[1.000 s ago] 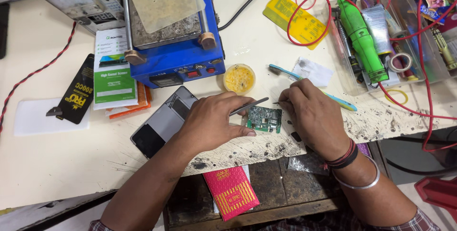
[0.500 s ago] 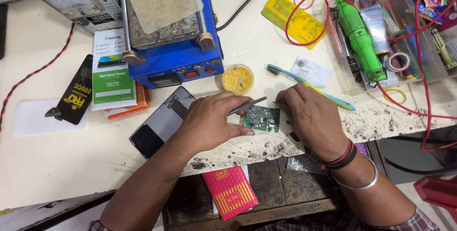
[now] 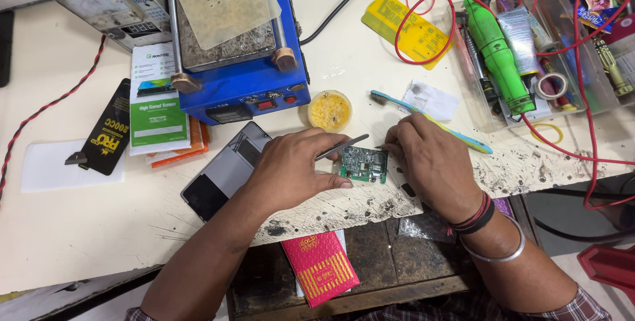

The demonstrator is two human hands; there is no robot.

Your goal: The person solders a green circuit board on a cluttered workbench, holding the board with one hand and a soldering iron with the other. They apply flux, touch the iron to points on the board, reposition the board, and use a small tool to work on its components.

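At the table's (image 3: 79,228) scarred edge, we pin the green circuit board (image 3: 364,165) under our left hand (image 3: 294,169), which pinches tweezers (image 3: 340,148), our right hand (image 3: 430,162) curled closed at its edge, probing a component that seems to need steady placement.

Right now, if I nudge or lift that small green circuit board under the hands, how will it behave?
The circuit board looks thin, flat and rigid, so it should lift stiffly and feel light. It lies flat on the scarred worktop, so a push would likely slide it, not tip it. Its tiny parts look fragile; the left hand steadies it while holding tweezers.
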